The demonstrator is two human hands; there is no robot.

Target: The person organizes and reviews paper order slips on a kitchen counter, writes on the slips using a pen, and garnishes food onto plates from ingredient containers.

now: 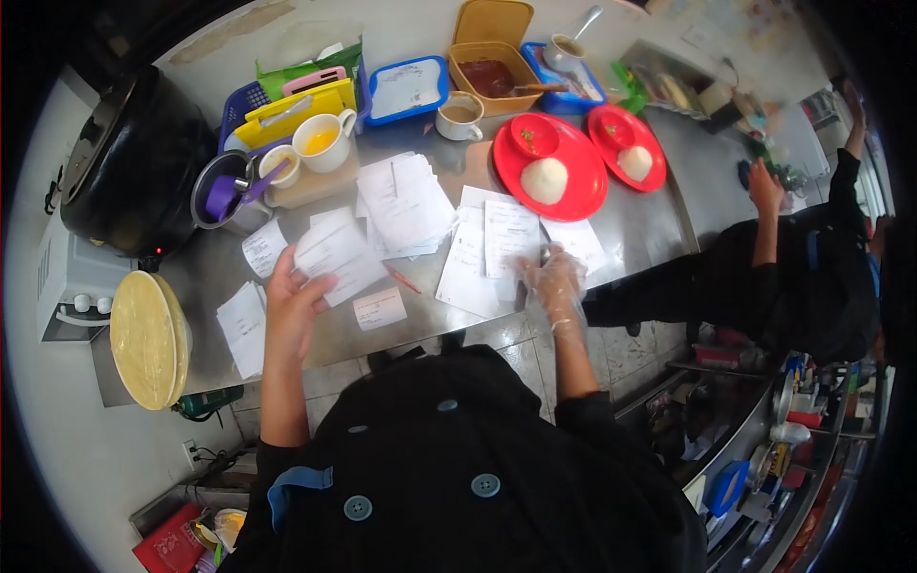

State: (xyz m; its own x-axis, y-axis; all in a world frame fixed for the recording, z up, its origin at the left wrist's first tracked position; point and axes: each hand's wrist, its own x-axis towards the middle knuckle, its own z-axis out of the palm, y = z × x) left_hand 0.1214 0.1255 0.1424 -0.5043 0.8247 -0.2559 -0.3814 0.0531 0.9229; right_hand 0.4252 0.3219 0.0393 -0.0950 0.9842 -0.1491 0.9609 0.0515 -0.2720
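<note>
My left hand (298,301) is closed on a small stack of white paper slips (339,256), thumb on top, held over the steel counter. My right hand (556,279), in a clear plastic glove, rests at the lower right edge of some handwritten sheets (511,239). Its fingertips are bent and partly hidden by the glove, so I cannot tell whether they grip anything. Between the hands lie a red pen (405,280) and a small printed card (380,308). A thicker pile of papers (406,205) sits behind them.
Two red plates (585,196) (651,170) with white mounds and small red bowls stand back right. Cups, including one with yellow liquid (323,143), and tubs line the back. A black cooker (143,162) and yellow-covered round container (143,339) are left. A co-worker (812,277) stands right.
</note>
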